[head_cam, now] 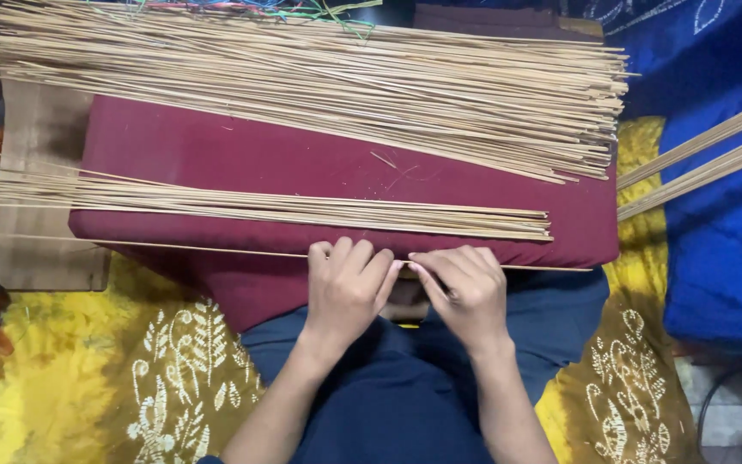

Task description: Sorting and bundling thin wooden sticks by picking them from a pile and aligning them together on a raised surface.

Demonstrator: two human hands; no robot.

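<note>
Here, low in the middle of the frame, the left hand [347,288] and the right hand [465,290] sit knuckle to knuckle, both curled shut and pinching one thin stick [216,250] that runs along the near edge of the maroon cushion [259,155]. The grip looks close-set so the fingers can work a short stretch of the stick while the cushion edge props the rest.

Just above it, a small flat bundle of sticks [302,206] lies lengthwise across the cushion, within easy reach. A much larger heap of sticks [345,86] fills the upper part of the frame, further from the hands. A few more sticks [706,163] slant in at the right edge over a blue cloth [723,258]. A yellow patterned cloth [70,378] covers the floor at lower left.
</note>
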